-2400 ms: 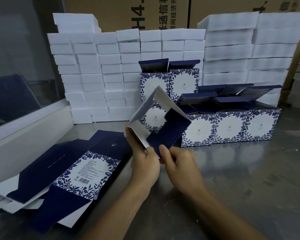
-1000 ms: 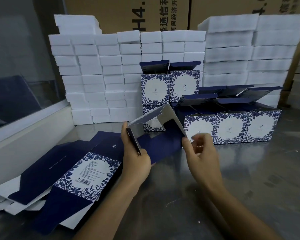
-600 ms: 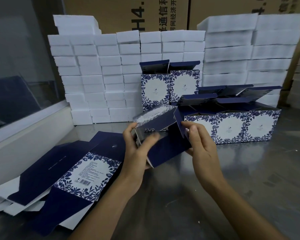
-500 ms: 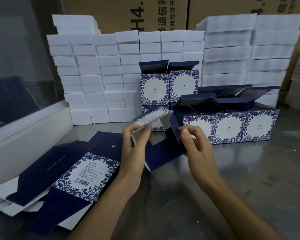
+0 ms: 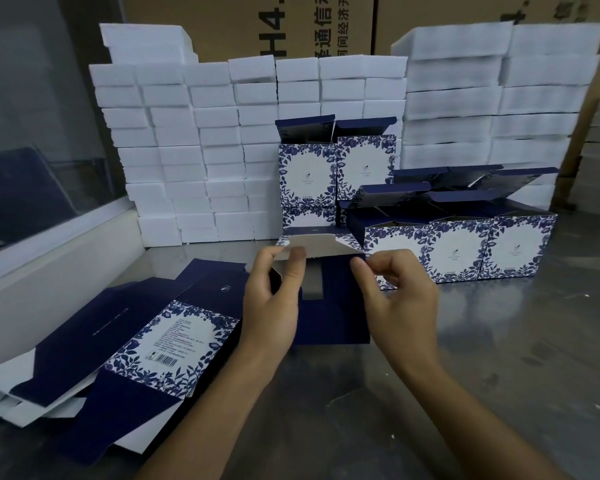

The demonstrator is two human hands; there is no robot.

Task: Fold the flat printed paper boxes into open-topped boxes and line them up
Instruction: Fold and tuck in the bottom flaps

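Both hands hold a half-folded box [image 5: 329,306] above the steel table [image 5: 482,358]. The left hand [image 5: 272,306] pinches its white flap; the right hand [image 5: 395,299] pinches its right edge. Flat boxes [image 5: 136,341] lie left.

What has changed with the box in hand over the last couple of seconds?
The box in hand came down from a raised tilt to the steel table; left hand now pinches its white flap, right hand its corner. Flat stack and folded boxes unchanged.
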